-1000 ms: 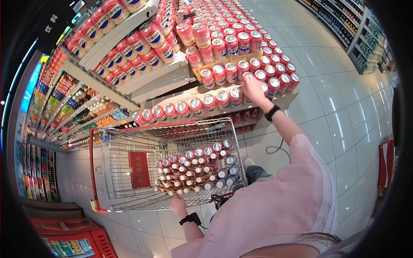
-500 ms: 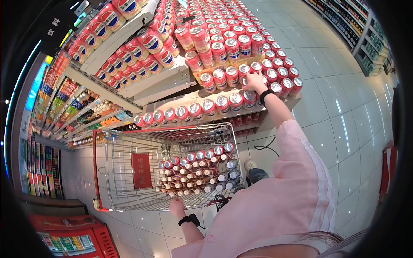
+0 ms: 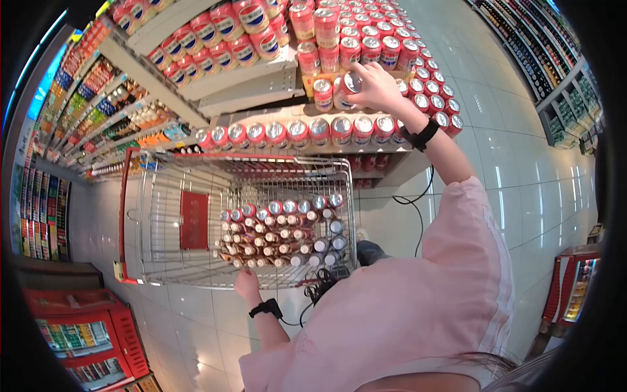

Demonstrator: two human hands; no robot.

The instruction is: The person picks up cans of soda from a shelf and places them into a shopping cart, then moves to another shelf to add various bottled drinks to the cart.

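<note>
Beneath the right hand [image 3: 379,90] a drink display [image 3: 261,115] is spread, beside the left hand [image 3: 247,285], whose grip cannot be told, a cart [image 3: 124,215] is placed, and a likely weighty, slick can [image 3: 353,82], best held mid-body, is clasped near its top by the former.

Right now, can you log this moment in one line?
Right hand: fingers on red can, by stacked cans | Left hand: beside shopping cart | Cart: silver-topped cans, white-capped bottles
</note>
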